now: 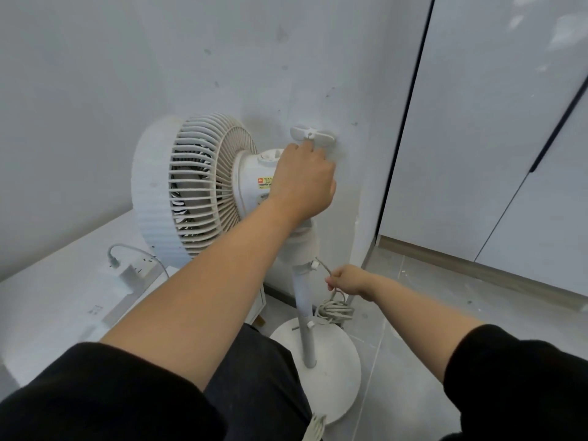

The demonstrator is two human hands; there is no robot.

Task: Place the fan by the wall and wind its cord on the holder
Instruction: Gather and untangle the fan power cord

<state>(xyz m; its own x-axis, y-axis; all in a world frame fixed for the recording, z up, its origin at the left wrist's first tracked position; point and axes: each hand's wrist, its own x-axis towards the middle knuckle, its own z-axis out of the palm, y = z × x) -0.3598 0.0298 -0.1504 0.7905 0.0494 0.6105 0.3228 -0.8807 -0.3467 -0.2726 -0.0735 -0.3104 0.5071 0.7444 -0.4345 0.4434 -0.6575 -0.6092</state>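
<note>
Beside the wall [222, 58] stands the fan [203, 179]; our left hand [302, 183] curls its fingers against the holder [313, 135], grip unclear, while our right hand [346, 280] pinches the cord [324, 268] above its coil

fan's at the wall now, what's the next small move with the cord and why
Probably raise the right hand, which pinches the cord, up toward the holder to lay a first turn. The fan already stands by the wall, the left hand is at the holder, the holder looks bare, and most of the cord lies bundled beside the base.
</note>
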